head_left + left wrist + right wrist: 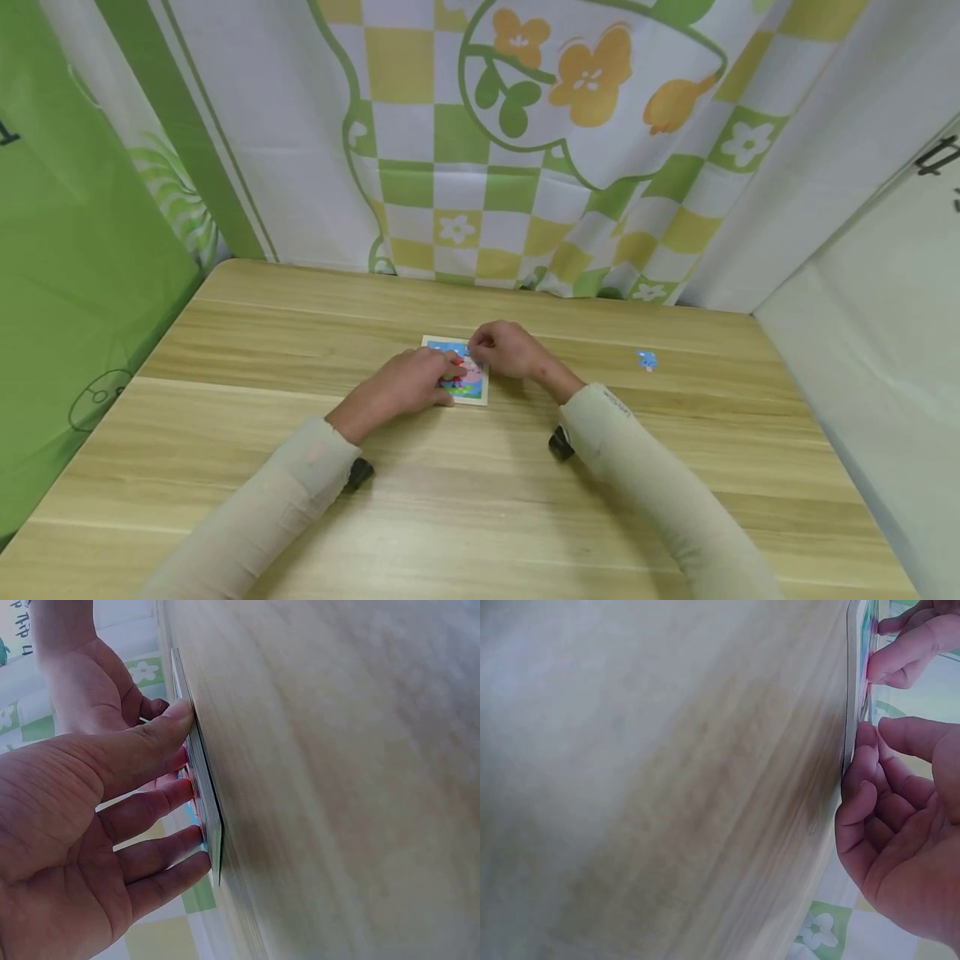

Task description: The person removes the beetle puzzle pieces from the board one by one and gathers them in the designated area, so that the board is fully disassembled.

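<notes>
A thin, flat puzzle board [471,402] with a smooth pale border and straight edges is laid on a tabletop [450,517] streaked with light wood grain. A glossy-coloured cartoon picture [468,388] in blue, pink, red and green is framed by the border. The board is placed between the two hands: its left part is covered by the left hand [412,382], whose fingers are extended and rested on the picture, with the thumb set against the near edge. By the right hand [510,350], the upper right corner is touched; its fingers are curled and its thumb is brought near the index fingertip, but whether anything is pinched there cannot be told. A small, irregularly outlined blue puzzle piece [647,360] is left lying to the right, well apart from both hands.
</notes>
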The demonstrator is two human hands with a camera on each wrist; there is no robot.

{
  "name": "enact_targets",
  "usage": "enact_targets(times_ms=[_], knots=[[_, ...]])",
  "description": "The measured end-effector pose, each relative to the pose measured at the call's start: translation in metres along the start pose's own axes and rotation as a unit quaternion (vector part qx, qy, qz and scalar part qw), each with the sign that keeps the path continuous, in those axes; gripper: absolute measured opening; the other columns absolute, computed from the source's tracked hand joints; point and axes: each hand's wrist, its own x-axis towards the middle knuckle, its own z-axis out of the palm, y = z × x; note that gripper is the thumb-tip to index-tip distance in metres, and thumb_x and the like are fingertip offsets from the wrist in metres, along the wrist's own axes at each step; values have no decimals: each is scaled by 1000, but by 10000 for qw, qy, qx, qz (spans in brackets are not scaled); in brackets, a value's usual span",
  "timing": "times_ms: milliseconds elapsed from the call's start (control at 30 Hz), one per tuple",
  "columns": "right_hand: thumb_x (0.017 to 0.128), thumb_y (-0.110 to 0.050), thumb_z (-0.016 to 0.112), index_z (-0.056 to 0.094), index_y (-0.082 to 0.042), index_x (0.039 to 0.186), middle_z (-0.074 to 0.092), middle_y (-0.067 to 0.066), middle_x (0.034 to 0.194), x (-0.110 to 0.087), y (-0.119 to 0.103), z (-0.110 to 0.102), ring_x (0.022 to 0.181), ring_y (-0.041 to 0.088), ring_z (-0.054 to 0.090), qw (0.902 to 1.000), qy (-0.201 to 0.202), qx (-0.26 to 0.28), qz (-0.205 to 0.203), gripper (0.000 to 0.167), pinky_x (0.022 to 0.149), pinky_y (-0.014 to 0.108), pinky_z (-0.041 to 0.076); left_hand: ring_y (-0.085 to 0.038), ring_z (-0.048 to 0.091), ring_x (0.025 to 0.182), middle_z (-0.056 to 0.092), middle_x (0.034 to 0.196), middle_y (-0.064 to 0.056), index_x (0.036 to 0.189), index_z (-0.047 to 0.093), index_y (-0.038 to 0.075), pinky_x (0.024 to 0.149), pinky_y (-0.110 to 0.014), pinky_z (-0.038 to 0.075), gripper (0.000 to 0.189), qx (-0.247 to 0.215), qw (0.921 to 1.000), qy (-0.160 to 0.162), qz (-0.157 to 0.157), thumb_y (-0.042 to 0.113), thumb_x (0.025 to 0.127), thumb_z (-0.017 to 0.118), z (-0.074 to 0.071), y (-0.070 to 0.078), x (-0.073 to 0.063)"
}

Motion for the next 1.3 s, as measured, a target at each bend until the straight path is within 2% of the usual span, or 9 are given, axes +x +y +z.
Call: enact_targets(times_ms=[233,400,567,767,1033,1167,1300], knots=[[100,-17,66,77,-5,99,71,0,88,7,0,0,75,12,57,9998,16,-3,176,16,70,27,47,-33,54,132,55,148,-13,137,67,5,105,-49,46,51,-45,10000,19,75,22,91,82,2,-3,1],[100,-18,66,77,-5,96,70,0,85,9,-3,-5,71,12,55,9993,-150,-161,302,17,65,26,45,-34,54,132,55,148,-13,136,67,5,106,-49,45,51,-140,9998,58,106,22,90,82,2,-3,2],[101,-18,66,76,-5,96,69,1,83,9,-3,-6,68,12,55,9987,-292,-27,411,17,61,25,44,-33,56,130,55,148,-14,135,68,5,105,-47,47,50,-151,9999,33,26,22,90,82,1,-2,2],[100,-19,68,78,-5,97,69,0,83,11,2,-6,69,11,55,9992,-151,236,284,17,62,25,45,-34,59,127,61,141,-14,130,71,3,102,-49,49,48,62,9998,158,75,23,88,84,1,-2,2],[99,-16,70,76,-2,104,71,2,87,12,5,-3,72,11,60,9978,-81,609,238,16,66,26,49,-33,61,124,64,136,-15,126,73,2,101,-47,49,45,57,9993,239,280,22,88,84,-1,-4,0],[98,-14,70,75,-3,111,72,2,89,13,5,-1,77,11,61,9985,-38,537,76,18,70,27,49,-32,63,121,67,132,-14,126,73,1,101,-46,50,45,-2,9993,235,297,22,88,84,-1,-4,1],[96,-13,71,75,-5,110,72,2,89,13,4,-1,82,12,61,9993,-3,361,-65,17,75,28,48,-30,65,117,70,126,-12,125,74,1,98,-45,52,44,-66,9994,228,260,22,88,84,0,-4,2]])
